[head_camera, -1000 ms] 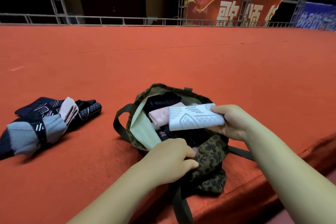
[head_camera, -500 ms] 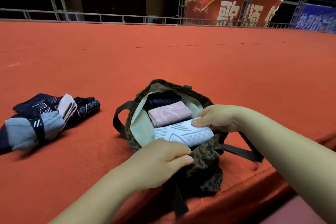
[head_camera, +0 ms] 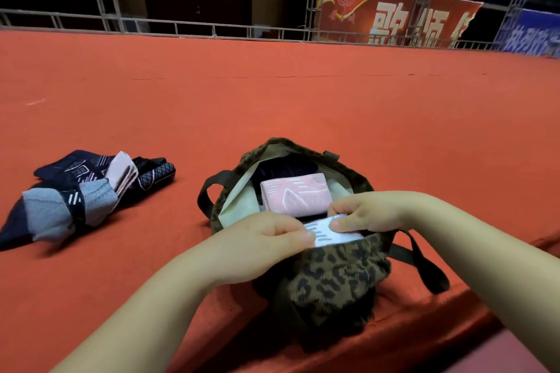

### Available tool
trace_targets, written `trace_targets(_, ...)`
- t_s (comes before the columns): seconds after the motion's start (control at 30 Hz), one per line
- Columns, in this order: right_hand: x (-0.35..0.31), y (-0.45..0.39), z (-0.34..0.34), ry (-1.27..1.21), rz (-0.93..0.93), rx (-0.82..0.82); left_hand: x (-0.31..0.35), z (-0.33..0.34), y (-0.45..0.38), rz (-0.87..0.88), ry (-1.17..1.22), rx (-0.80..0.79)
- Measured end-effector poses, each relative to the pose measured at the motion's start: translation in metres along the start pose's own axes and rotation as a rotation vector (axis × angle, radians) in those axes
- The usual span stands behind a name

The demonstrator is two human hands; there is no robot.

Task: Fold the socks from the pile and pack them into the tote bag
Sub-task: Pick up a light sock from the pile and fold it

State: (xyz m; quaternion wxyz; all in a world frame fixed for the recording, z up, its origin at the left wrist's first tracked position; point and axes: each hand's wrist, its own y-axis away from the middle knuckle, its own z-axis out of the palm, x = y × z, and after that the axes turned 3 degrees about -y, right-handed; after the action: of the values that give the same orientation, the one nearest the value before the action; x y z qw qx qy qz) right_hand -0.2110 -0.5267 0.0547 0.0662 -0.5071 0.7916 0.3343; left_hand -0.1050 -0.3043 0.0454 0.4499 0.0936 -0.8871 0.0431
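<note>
Red surface (head_camera: 272, 106): one, carpet-like, wide, running back to a metal railing (head_camera: 181, 28). Two banners behind it, one red (head_camera: 394, 15), one blue (head_camera: 536, 36).

Tote bag (head_camera: 336, 275): one, leopard-print outside, pale lining, dark straps. It sits at the near edge of the surface with its mouth open toward the camera.

Sock pile (head_camera: 81, 191): one heap, left of the bag and apart from it. Unfolded socks in navy, grey, black and pale pink, overlapping; the exact count cannot be told.

Folded socks in the bag: three bundles visible. A dark one (head_camera: 288, 165) at the back, mostly hidden. A pink one (head_camera: 295, 194) in the middle, a flat rectangle with a white line pattern. A white one (head_camera: 330, 232) nearest, white with grey lines, partly covered by both hands, just inside the near rim.

Hands: two, bare. Left hand (head_camera: 263, 247) has curled fingers pinching the left end of the white bundle at the bag's rim. Right hand (head_camera: 366, 212) pinches the right end, thumb on top.
</note>
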Motion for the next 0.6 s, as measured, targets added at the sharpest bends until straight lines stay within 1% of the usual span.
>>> trace_targets(0.07,0.006,0.002,-0.001,-0.043,0.018,-0.029,0.003,0.003,-0.006,-0.005,-0.090,0.121)
trace_targets(0.1,0.009,0.002,-0.001,-0.067,0.021,-0.014,0.006,0.005,-0.009,0.000,-0.160,0.128)
trace_targets(0.13,0.010,0.003,0.000,-0.090,0.021,0.028,0.008,0.007,-0.012,-0.006,-0.233,0.090)
trace_targets(0.2,0.013,0.006,0.003,-0.150,-0.005,0.181,0.008,0.012,-0.018,-0.060,-0.319,-0.050)
trace_targets(0.27,0.015,0.021,0.011,-0.277,-0.061,0.368,0.005,0.014,-0.022,-0.127,-0.325,-0.153)
trace_targets(0.3,0.018,0.032,0.017,-0.321,-0.131,0.455,0.003,0.013,-0.024,-0.147,-0.312,-0.175)
trace_targets(0.33,0.020,0.043,0.025,-0.304,-0.225,0.529,0.002,0.012,-0.026,-0.152,-0.299,-0.182)
trace_targets(0.37,0.022,0.053,0.033,-0.236,-0.334,0.580,0.002,0.012,-0.028,-0.137,-0.284,-0.182)
trace_targets(0.43,0.030,0.058,0.052,-0.044,-0.518,0.601,0.005,0.012,-0.031,-0.047,-0.319,-0.172)
trace_targets(0.5,0.036,0.050,0.070,0.141,-0.570,0.621,0.007,0.017,-0.036,0.017,-0.361,-0.148)
trace_targets(0.53,0.035,0.046,0.075,0.192,-0.566,0.669,0.007,0.019,-0.038,0.025,-0.359,-0.138)
trace_targets(0.57,0.032,0.044,0.076,0.205,-0.553,0.731,0.003,0.020,-0.041,0.016,-0.350,-0.145)
trace_targets(0.6,0.028,0.045,0.075,0.157,-0.544,0.791,0.002,0.020,-0.042,-0.006,-0.323,-0.179)
